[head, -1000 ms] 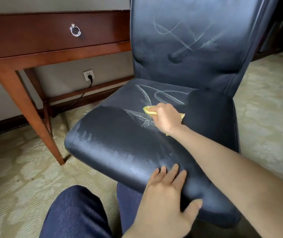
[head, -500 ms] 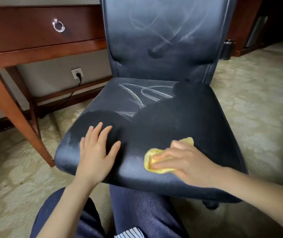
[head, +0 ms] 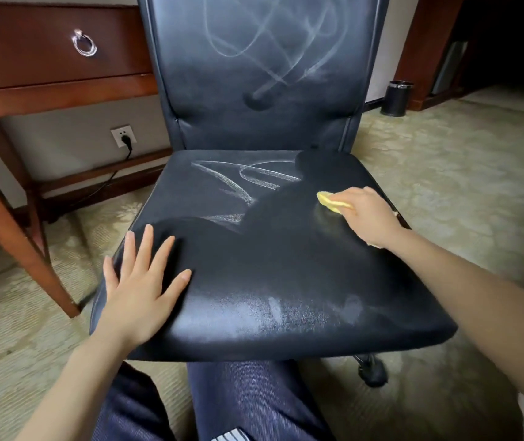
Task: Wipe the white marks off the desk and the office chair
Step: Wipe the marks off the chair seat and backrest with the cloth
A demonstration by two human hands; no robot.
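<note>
Right hand [head: 367,214] pressing yellow cloth [head: 332,202] on chair [head: 286,265] seat, marks [head: 241,183] just left of it — left hand [head: 141,281] flat, fingers spread, holding nothing.

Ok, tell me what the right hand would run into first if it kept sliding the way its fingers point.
The right hand, pressing the yellow cloth on the chair seat, points left and slightly back. Going on, the cloth would probably meet the white marks on the seat first; bare seat lies between.
</note>
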